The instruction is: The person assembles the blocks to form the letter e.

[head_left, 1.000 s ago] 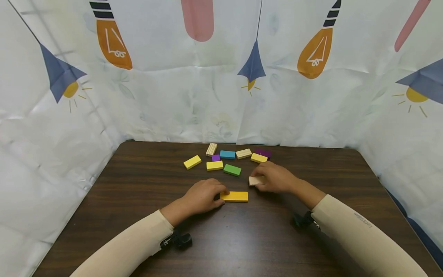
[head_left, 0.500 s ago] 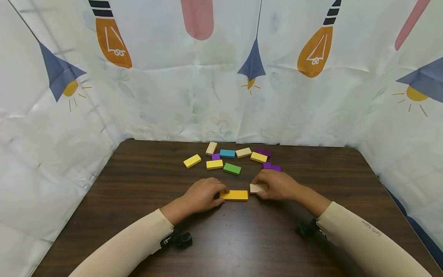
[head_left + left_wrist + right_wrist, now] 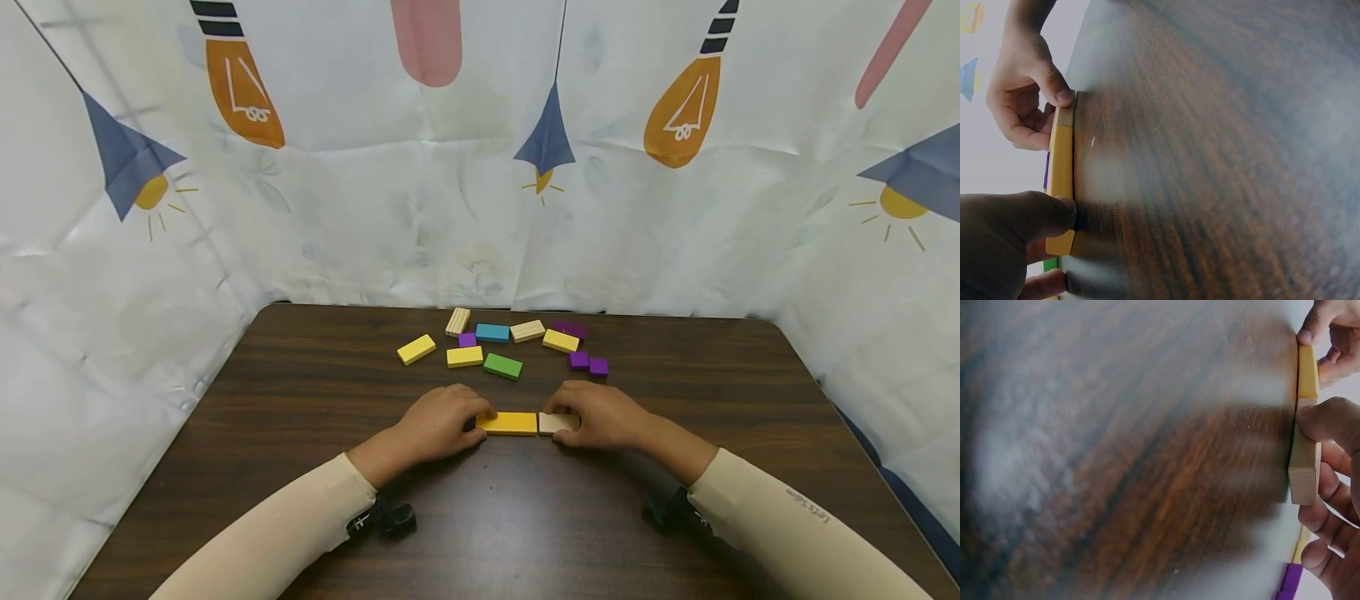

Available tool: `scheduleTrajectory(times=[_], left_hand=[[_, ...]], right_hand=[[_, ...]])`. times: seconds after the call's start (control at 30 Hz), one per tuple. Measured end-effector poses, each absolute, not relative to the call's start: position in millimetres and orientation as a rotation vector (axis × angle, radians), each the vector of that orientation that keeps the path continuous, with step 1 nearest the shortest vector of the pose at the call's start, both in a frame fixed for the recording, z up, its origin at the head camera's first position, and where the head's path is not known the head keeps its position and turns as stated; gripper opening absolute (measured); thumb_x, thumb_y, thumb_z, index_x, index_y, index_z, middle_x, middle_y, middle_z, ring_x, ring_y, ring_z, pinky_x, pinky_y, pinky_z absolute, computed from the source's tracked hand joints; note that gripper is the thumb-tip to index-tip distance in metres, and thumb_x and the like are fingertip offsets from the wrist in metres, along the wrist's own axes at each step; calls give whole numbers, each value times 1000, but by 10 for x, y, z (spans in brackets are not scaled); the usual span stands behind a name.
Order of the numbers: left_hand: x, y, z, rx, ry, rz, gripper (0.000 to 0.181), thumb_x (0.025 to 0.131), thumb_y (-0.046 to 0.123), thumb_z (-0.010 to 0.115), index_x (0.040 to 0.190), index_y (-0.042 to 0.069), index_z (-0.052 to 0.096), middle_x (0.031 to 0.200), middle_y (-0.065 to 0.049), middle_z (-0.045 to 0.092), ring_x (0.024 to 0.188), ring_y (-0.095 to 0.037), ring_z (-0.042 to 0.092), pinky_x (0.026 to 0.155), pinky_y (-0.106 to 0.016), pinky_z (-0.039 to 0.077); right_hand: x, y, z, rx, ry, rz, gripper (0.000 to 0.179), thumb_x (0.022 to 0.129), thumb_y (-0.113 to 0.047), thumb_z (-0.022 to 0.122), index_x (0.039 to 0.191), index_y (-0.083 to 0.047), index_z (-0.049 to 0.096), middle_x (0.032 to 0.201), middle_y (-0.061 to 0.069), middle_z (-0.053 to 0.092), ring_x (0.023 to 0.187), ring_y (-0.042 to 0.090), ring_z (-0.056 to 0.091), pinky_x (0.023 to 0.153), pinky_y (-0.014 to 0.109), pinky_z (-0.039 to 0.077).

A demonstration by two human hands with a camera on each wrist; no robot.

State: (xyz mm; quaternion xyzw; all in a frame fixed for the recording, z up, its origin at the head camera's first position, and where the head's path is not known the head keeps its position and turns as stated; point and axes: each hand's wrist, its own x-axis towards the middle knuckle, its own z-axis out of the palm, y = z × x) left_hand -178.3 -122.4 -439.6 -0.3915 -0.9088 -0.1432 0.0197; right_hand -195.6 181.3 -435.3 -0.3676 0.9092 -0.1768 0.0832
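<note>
Near the middle of the worktop [image 3: 487,533], an orange block [image 3: 513,424] and a pale block [image 3: 553,424] are laid flat, end to end, with only a thin dark line seen between them from the head camera. The orange block is pinched near its left end between the thumb and fingers of the left hand [image 3: 435,425]. The pale block is grasped by the right hand [image 3: 603,418], its near side pressed by the thumb and its far side backed by the fingers. Farther off, a green block [image 3: 503,367], a blue block [image 3: 492,333], three yellow blocks [image 3: 465,357] and two wooden blocks [image 3: 528,332] are scattered, mixed with purple blocks [image 3: 579,361]; two of these are set corner to corner beyond the right hand. Behind, the worktop is backed by a white curtain [image 3: 360,217] printed with lamps and bulbs.
</note>
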Motion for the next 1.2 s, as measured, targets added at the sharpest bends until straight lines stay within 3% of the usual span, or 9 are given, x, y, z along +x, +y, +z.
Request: scheduleTrajectory(times=[1.2], left_hand=[[-1798,-1226,-4428,-1204,-2832,-440,24,91,23,79,114,18,77,112,5,73,107,-16,64,91,-39,54]], right_hand=[[-1944,1774,-4374,-1089,2698,-553,29,90,-31,79,116,-22,72,105,-11,61,84,6,54,73,29,49]])
